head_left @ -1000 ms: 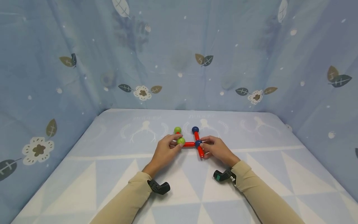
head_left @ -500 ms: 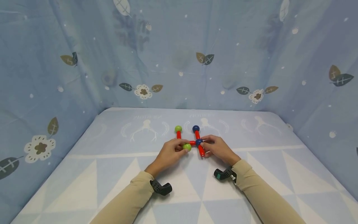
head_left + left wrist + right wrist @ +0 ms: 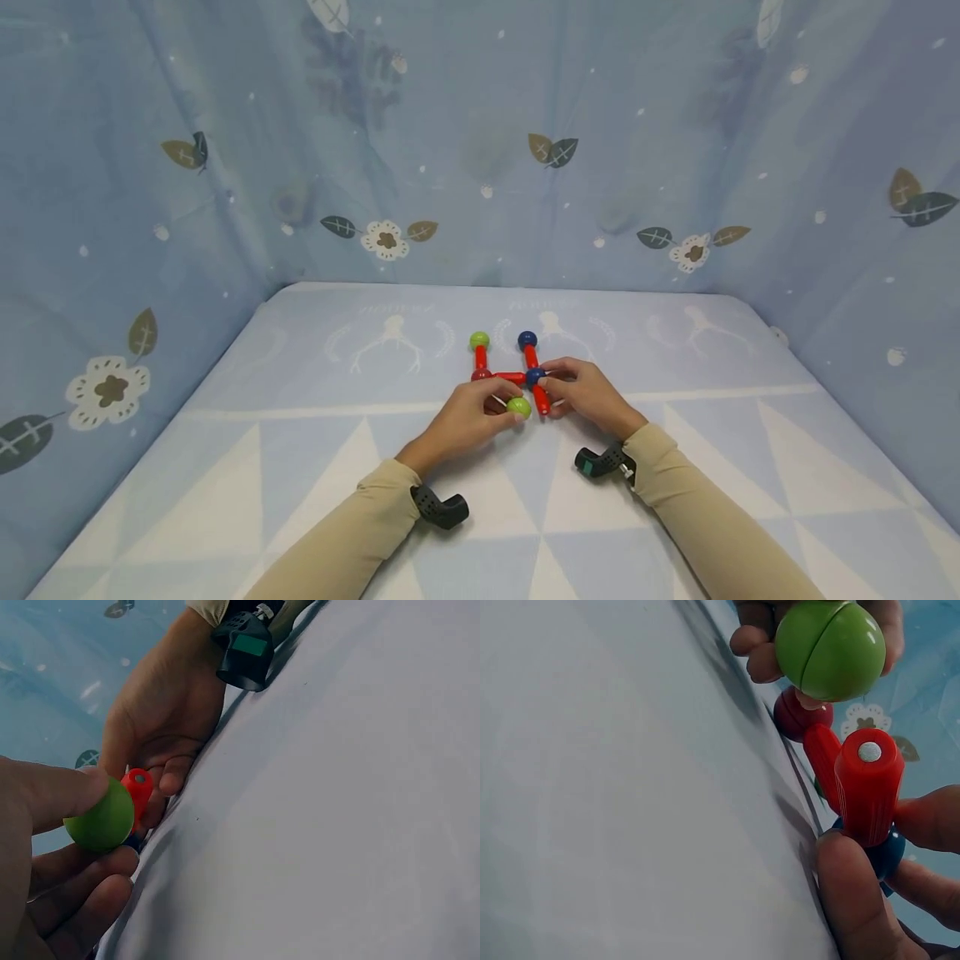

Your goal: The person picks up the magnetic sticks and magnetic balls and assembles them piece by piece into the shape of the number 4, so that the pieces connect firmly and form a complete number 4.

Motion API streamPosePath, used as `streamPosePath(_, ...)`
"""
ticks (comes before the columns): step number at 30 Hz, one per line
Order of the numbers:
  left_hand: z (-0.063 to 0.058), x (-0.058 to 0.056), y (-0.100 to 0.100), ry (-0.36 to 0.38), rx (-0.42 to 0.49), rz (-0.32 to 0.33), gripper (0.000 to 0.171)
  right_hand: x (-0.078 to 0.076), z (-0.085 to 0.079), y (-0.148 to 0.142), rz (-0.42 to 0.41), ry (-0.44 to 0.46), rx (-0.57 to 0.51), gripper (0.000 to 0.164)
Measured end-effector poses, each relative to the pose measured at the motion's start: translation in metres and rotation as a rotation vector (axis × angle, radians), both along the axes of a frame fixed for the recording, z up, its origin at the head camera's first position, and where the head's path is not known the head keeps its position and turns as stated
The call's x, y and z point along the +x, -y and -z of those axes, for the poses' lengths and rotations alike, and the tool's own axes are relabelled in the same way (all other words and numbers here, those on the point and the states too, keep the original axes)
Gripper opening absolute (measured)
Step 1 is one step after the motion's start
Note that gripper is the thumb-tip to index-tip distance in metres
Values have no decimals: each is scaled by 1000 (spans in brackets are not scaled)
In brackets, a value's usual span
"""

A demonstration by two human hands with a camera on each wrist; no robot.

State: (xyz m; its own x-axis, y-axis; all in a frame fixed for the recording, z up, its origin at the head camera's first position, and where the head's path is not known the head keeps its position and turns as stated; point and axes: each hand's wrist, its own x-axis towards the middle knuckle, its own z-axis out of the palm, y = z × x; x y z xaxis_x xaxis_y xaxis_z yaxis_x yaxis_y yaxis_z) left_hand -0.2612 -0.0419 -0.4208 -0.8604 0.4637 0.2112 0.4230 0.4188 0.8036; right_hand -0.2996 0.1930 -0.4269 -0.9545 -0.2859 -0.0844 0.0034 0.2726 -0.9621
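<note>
My left hand [image 3: 468, 423] pinches a green ball [image 3: 519, 407] between thumb and fingers, close to the free end of a red rod [image 3: 542, 402]. That rod shows a round metal tip [image 3: 869, 751] in the right wrist view. With thumb and fingers, my right hand [image 3: 588, 398] grips the blue ball [image 3: 535, 377] where this rod joins the frame. From that ball one red rod runs back to a second blue ball [image 3: 527, 339]. Another links it leftward to a red ball [image 3: 802, 714], from which a rod leads to a far green ball [image 3: 479, 340].
A pale patterned cloth [image 3: 300, 500] covers the table under the pieces. Blue printed curtains [image 3: 480, 167] hang behind and at both sides. Dark wrist cameras [image 3: 441, 508] sit on both wrists, low over the cloth.
My left hand has moved right and nearer the viewer with the green ball, uncovering the red ball and the left rod. My right hand stays on the blue ball.
</note>
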Motion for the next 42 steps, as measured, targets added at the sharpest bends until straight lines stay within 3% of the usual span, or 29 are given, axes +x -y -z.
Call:
streamPosePath(11, 3, 8, -8, 1, 9, 72, 22, 1, -3, 1, -15, 24, -14, 44)
streamPosePath(25, 5, 8, -26, -77, -3, 69, 20, 1, -4, -4, -10, 4, 2, 52)
streamPosePath(39, 4, 12, -24, -142, -73, 52, 20, 3, -1, 4, 20, -22, 4, 41)
streamPosePath(42, 4, 13, -23, -164, -122, 50, 23, 3, 0, 6, 32, -26, 5, 39)
